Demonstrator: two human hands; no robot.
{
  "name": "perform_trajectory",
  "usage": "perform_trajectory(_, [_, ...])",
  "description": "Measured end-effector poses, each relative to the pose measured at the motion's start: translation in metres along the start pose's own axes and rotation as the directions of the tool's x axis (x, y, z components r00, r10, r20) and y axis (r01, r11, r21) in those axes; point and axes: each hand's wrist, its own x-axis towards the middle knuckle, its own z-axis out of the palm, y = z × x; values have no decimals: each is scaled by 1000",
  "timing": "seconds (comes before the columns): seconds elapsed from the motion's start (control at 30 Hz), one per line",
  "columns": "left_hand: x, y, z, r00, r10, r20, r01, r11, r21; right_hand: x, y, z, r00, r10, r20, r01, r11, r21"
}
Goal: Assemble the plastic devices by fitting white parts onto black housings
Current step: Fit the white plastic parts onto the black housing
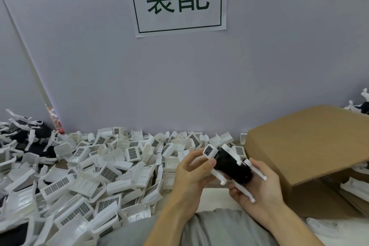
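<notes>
Both the left hand (191, 171) and right hand (257, 183) grip the black housing (232, 166); its white part (209, 152) seems half-seated, and skewed pressure could snap thin prongs.

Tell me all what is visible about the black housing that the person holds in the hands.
The black housing is a dark, smooth, plastic-looking block, held tilted above the person's lap. White parts already sit on it: a square cap at its upper left end and thin white legs along its sides. The left hand grips it from the left; the right hand cradles it from below right.
</notes>
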Motion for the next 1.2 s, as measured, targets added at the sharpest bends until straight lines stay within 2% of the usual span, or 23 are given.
perform_trajectory(0.3, [2, -2, -2, 1000, -17, -10, 17, 1000, 16, 0, 2, 3, 997, -56, -44, 55, 998, -28])
perform_trajectory(0.37, [2, -2, -1, 999, -39, -12, 40, 999, 31, 4, 6, 2, 992, -110, -55, 104, 990, -98])
perform_trajectory(0.43, [2, -2, 1, 993, -58, -101, 62, 997, 40, 8, 12, 1, 974, -212, -78, 188, 951, -245])
perform_trajectory(0.5, [5, -4, 1, 968, -76, -238, 92, 994, 57, 8, 17, 3, 953, -300, -46, 259, 882, -393])
perform_trajectory(0.6, [8, -2, -6, 915, -122, -384, 140, 990, 20, 3, 19, 7, 944, -326, 46, 283, 732, -620])
perform_trajectory(0.67, [9, 0, -13, 905, -168, -391, 181, 984, -3, 3, 16, 6, 956, -288, 53, 212, 555, -804])
perform_trajectory(0.73, [7, -1, -17, 907, -204, -367, 221, 975, 5, 2, 10, 4, 979, -196, 52, 127, 392, -911])
perform_trajectory(0.83, [6, -2, -15, 913, -251, -323, 245, 968, -59, -4, -1, 5, 993, -87, 78, 100, 283, -954])
perform_trajectory(0.9, [6, 1, -11, 920, -279, -275, 234, 954, -187, -7, -8, 8, 997, -22, 72, 75, 318, -945])
perform_trajectory(1.0, [7, 2, -12, 935, -247, -256, 173, 945, -278, -10, -14, 11, 992, 124, 38, -46, 614, -788])
perform_trajectory(1.07, [9, -3, -12, 931, -239, -278, 180, 958, -221, -13, -15, 14, 975, 212, 69, -122, 770, -626])
perform_trajectory(1.13, [11, -10, -13, 906, -261, -334, 230, 964, -132, -14, -15, 16, 975, 218, 45, -155, 813, -562])
perform_trajectory(1.2, [11, -9, -10, 883, -282, -376, 277, 958, -68, -14, -15, 17, 979, 201, -29, -181, 801, -571])
